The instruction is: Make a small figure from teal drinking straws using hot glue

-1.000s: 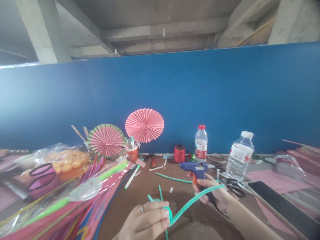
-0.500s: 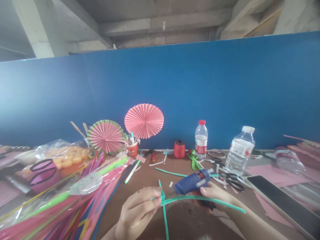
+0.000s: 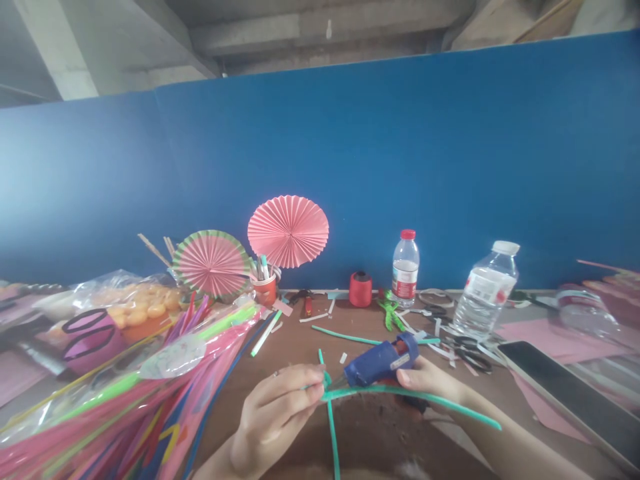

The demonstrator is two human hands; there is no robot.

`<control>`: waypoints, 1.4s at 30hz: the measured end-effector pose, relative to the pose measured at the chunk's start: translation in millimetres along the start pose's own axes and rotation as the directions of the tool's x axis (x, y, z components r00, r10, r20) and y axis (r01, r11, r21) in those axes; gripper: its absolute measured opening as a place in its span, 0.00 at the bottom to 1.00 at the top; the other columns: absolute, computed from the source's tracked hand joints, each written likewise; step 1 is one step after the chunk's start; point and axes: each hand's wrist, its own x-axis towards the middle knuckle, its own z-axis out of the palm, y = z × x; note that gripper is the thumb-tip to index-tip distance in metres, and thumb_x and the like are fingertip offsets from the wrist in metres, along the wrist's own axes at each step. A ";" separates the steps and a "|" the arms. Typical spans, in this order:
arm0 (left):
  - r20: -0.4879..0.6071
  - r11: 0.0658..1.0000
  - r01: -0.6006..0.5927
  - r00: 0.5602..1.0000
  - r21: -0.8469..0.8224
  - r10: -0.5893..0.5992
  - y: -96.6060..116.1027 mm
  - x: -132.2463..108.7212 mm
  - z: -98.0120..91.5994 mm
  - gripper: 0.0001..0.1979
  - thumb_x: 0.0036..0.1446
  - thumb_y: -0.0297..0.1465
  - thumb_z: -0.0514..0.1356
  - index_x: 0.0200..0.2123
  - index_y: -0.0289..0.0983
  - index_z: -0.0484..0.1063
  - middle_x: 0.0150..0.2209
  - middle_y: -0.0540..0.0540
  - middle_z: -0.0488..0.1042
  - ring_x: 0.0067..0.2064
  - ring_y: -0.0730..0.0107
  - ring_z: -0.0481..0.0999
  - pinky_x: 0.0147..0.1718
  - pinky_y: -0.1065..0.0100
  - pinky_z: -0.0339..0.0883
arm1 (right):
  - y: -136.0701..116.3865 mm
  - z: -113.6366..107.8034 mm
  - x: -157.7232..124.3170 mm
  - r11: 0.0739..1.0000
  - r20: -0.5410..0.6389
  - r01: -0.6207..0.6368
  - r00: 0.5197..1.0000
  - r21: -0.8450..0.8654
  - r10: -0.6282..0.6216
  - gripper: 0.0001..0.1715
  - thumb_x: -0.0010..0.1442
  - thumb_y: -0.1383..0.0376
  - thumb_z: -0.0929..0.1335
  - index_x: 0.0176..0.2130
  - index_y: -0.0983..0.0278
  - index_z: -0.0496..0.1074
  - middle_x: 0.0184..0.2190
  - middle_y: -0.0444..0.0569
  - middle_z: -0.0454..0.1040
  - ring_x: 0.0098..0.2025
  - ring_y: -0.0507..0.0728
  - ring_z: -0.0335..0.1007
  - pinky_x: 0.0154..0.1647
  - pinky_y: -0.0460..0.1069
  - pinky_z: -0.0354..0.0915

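Observation:
Between the thumb and fingers of my left hand [image 3: 285, 407] is pinched a green pipe cleaner piece [image 3: 405, 392], curled small at the fingertips. One long strand of it arcs right across my right wrist, another hangs down toward the lower edge, and a short end points up. My right hand [image 3: 430, 383] is wrapped round a blue hot glue gun [image 3: 381, 362], its nozzle pointing left at the curl by my left fingertips. Whether the tip touches the curl I cannot tell. A loose green pipe cleaner [image 3: 343, 335] lies behind the gun.
Bundles of coloured pipe cleaners in plastic [image 3: 165, 373] fill the left. Behind stand pink paper fans [image 3: 289, 233], a pen cup [image 3: 265, 291], a red thread spool [image 3: 361, 290] and water bottles [image 3: 485, 293]. Black scissors [image 3: 473, 357] and a phone [image 3: 565, 387] lie right.
The glue gun has shifted slightly left, its nozzle nearer the curl at my left fingertips. The whole view has tilted down a little. Both hands keep their grip.

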 end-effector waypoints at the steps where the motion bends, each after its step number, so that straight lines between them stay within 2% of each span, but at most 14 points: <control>1: 0.000 1.000 -0.002 1.000 -0.004 0.002 0.2 0.2 -0.1 0.13 0.47 0.15 0.60 0.36 0.32 0.71 0.35 0.42 0.77 0.38 0.63 0.78 0.34 0.66 0.76 | 0.6 -0.2 -0.1 1.000 -0.008 0.002 1.000 0.003 -0.002 0.33 0.39 0.45 0.70 0.34 0.70 0.74 0.22 0.47 0.70 0.14 0.45 0.57 0.11 0.40 0.53; 8: 0.009 1.000 0.006 1.000 -0.001 -0.006 -1.7 -3.4 0.2 0.14 0.46 0.15 0.61 0.37 0.32 0.72 0.36 0.42 0.77 0.38 0.63 0.78 0.35 0.65 0.75 | -5.9 2.9 -0.6 1.000 0.030 0.008 1.000 0.029 -0.009 0.28 0.40 0.47 0.71 0.31 0.68 0.73 0.20 0.43 0.67 0.15 0.46 0.57 0.12 0.40 0.54; 11: 0.007 1.000 0.008 1.000 0.002 -0.008 -2.7 -6.0 0.8 0.15 0.46 0.15 0.61 0.38 0.33 0.72 0.37 0.43 0.77 0.38 0.64 0.78 0.36 0.65 0.75 | -4.9 2.4 -0.6 0.999 0.007 0.022 1.000 0.044 -0.022 0.26 0.40 0.48 0.71 0.28 0.68 0.72 0.19 0.43 0.66 0.15 0.45 0.57 0.12 0.40 0.55; 17: 0.006 0.999 0.031 1.000 0.008 -0.031 -4.3 -8.5 1.2 0.14 0.47 0.16 0.61 0.38 0.34 0.72 0.37 0.44 0.77 0.38 0.64 0.78 0.36 0.65 0.75 | -0.6 -3.0 -1.4 0.999 -0.036 -0.040 0.999 0.014 0.041 0.27 0.38 0.47 0.71 0.26 0.68 0.70 0.18 0.42 0.66 0.14 0.46 0.58 0.11 0.40 0.54; 21: 0.008 1.000 0.016 1.000 0.002 -0.016 -4.5 -7.8 0.8 0.14 0.46 0.15 0.61 0.38 0.33 0.72 0.37 0.43 0.77 0.39 0.63 0.77 0.36 0.65 0.75 | -1.1 -4.3 -1.5 0.999 -0.007 -0.053 0.999 0.009 0.053 0.27 0.39 0.46 0.71 0.26 0.68 0.69 0.17 0.42 0.65 0.13 0.46 0.58 0.11 0.40 0.53; 28: 0.001 1.000 0.021 1.000 0.007 -0.021 -4.5 -8.4 0.9 0.15 0.47 0.15 0.61 0.38 0.33 0.72 0.37 0.43 0.77 0.39 0.65 0.77 0.36 0.66 0.75 | -2.2 -1.6 -1.4 1.000 -0.004 0.002 1.000 0.008 -0.002 0.26 0.41 0.47 0.71 0.26 0.67 0.69 0.17 0.41 0.64 0.14 0.46 0.58 0.11 0.40 0.53; 38: -0.007 0.999 0.019 1.000 0.031 -0.019 -4.5 -7.9 1.2 0.14 0.47 0.16 0.61 0.38 0.34 0.73 0.37 0.44 0.78 0.38 0.65 0.78 0.36 0.66 0.76 | -2.0 -1.2 -2.8 1.000 -0.017 -0.002 1.000 -0.009 0.002 0.28 0.40 0.46 0.70 0.28 0.69 0.69 0.17 0.41 0.64 0.13 0.46 0.56 0.12 0.41 0.49; 42: -0.003 0.999 0.024 1.000 0.041 -0.024 -4.7 -8.1 2.0 0.14 0.46 0.16 0.61 0.38 0.34 0.73 0.37 0.44 0.78 0.38 0.65 0.78 0.37 0.66 0.76 | -2.5 -1.1 -2.7 0.999 0.014 0.027 1.000 -0.026 -0.027 0.27 0.42 0.45 0.69 0.25 0.68 0.68 0.12 0.40 0.62 0.12 0.46 0.53 0.12 0.41 0.45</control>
